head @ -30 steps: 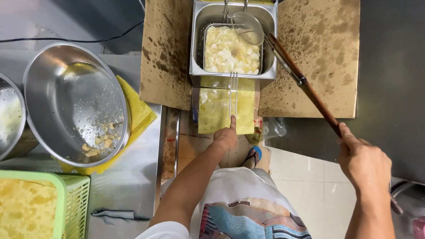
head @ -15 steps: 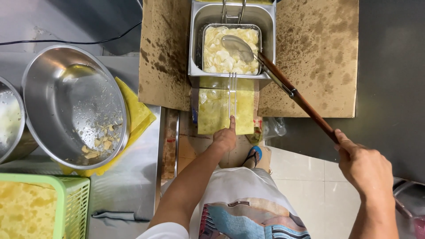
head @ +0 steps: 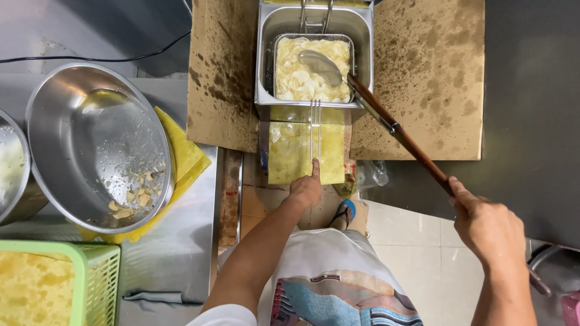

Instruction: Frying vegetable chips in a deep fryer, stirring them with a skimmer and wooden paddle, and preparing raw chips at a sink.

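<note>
We've got our left hand (head: 306, 189) wrapped around the wire handle (head: 315, 130) of the fry basket (head: 312, 67), which sits in the steel fryer (head: 266, 60), full of pale chips. Our right hand (head: 486, 226) is clenched on the end of a long wooden-handled ladle (head: 399, 130), bowl resting on the chips. Big steel bowl (head: 96, 145) sits off to the left, a few chip scraps inside.

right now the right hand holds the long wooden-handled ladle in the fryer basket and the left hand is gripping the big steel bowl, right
Not quite. In the head view the left hand is on the wire handle of the fryer basket, not the big steel bowl, which sits untouched off to the side. The right hand does hold the long wooden-handled ladle in the basket.
</note>
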